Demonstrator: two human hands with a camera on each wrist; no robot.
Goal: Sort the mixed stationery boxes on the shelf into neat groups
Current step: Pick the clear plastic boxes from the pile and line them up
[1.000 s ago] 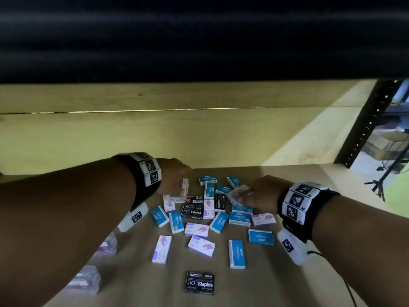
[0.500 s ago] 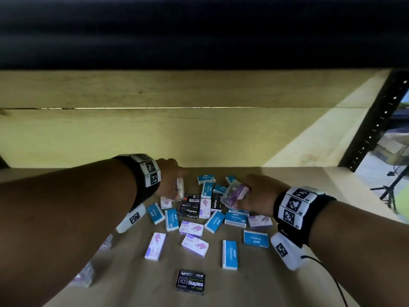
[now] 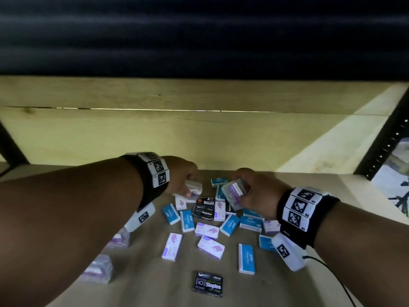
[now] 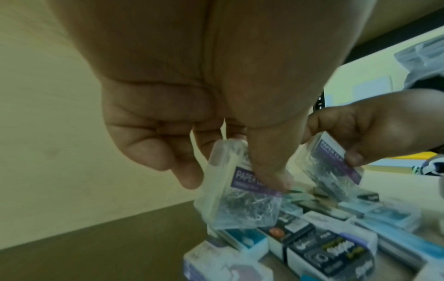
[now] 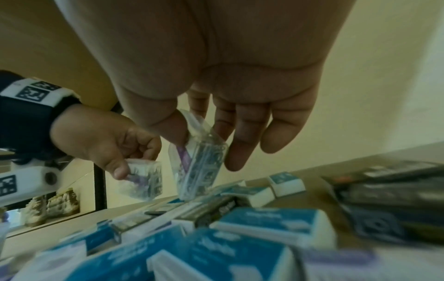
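The left hand (image 3: 180, 177) pinches a clear box of paper clips (image 4: 236, 188) between thumb and fingers, lifted just above the pile near the back of the shelf (image 3: 141, 282). The right hand (image 3: 254, 191) grips a second clear paper-clip box (image 3: 233, 191) the same way, thumb on one face and fingers behind, tilted and raised over the boxes below it. The two hands are near each other but apart.

Under them the mixed boxes lie scattered flat across the middle of the shelf: blue staple boxes (image 3: 246, 258), white and purple boxes (image 3: 172, 246), and a black staples box (image 3: 204, 211) between the hands. Another black staples box (image 3: 208, 287) lies alone toward the front edge. Two more clear boxes (image 3: 97, 271) sit by the left edge, partly hidden under the left forearm.
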